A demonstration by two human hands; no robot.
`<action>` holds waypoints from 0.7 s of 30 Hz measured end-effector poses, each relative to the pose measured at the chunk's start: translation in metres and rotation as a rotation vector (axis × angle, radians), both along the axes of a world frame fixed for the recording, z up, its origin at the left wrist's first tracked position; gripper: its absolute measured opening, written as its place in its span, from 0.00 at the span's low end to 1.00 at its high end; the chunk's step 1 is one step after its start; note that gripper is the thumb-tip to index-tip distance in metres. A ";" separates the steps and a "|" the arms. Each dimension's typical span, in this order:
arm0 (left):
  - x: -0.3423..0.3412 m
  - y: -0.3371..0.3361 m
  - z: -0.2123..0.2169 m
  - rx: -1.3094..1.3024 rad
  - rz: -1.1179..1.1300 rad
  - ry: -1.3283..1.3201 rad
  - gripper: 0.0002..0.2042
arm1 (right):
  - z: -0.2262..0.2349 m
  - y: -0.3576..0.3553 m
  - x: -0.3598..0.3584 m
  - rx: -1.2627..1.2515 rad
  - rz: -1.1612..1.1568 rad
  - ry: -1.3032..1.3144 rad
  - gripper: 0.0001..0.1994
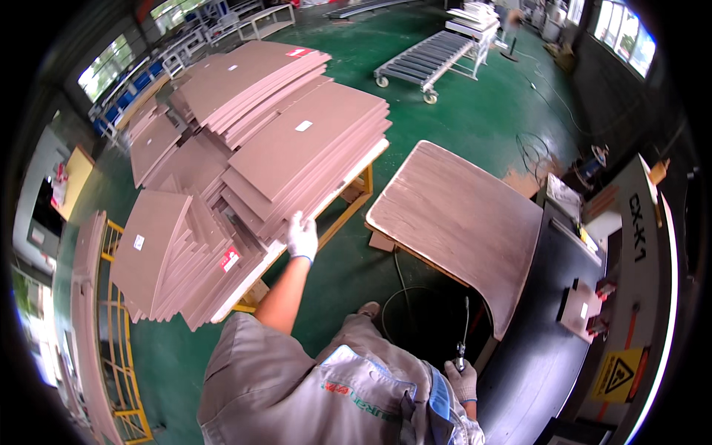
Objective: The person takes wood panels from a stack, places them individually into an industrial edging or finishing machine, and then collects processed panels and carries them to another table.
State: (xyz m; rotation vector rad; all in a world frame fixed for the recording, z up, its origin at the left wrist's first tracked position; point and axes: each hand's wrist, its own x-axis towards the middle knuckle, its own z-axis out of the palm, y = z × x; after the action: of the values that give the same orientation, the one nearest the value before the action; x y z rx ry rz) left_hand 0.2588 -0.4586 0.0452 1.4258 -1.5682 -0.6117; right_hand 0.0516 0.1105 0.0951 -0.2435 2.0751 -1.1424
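Observation:
My left hand point(302, 237), in a white glove, reaches out to the front edge of a stack of brown panels point(300, 137). Its fingers are stretched out beside the panel edges; whether they touch is hard to make out. At my right side, my gloved right hand point(463, 380) is closed around an air blow gun point(460, 359) with a long thin nozzle pointing away from me. Left of that stack, fanned-out brown panels point(152, 241) lie on the same pale-topped pallet. A wood-grain board point(463, 211) with a curved cut-out lies between my hands, farther out.
A black machine bed point(530, 371) and a tall grey machine housing point(641, 282) stand close on my right. A thin hose point(393, 297) loops over the green floor. Yellow racks point(122, 356) hold panels at left. A roller conveyor point(426, 59) stands at the back.

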 end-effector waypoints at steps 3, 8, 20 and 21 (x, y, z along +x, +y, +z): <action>0.031 -0.048 0.041 0.068 0.171 0.053 0.26 | -0.018 -0.031 -0.002 -0.023 0.099 -0.014 0.14; 0.060 -0.122 0.062 0.235 0.253 -0.113 0.33 | -0.079 -0.091 -0.010 0.011 0.200 -0.114 0.15; -0.023 -0.040 0.027 -0.016 -0.284 -0.279 0.39 | -0.025 -0.312 -0.023 -0.116 0.244 -0.115 0.10; -0.033 -0.043 0.020 0.209 -0.277 0.105 0.39 | -0.011 -0.334 -0.031 -0.101 0.273 -0.102 0.12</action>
State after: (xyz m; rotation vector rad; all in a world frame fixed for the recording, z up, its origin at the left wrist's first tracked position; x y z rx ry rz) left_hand 0.2260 -0.5015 0.0650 1.3110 -1.6689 -1.0242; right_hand 0.0203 -0.2236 0.0839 -0.4913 1.8315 -1.0700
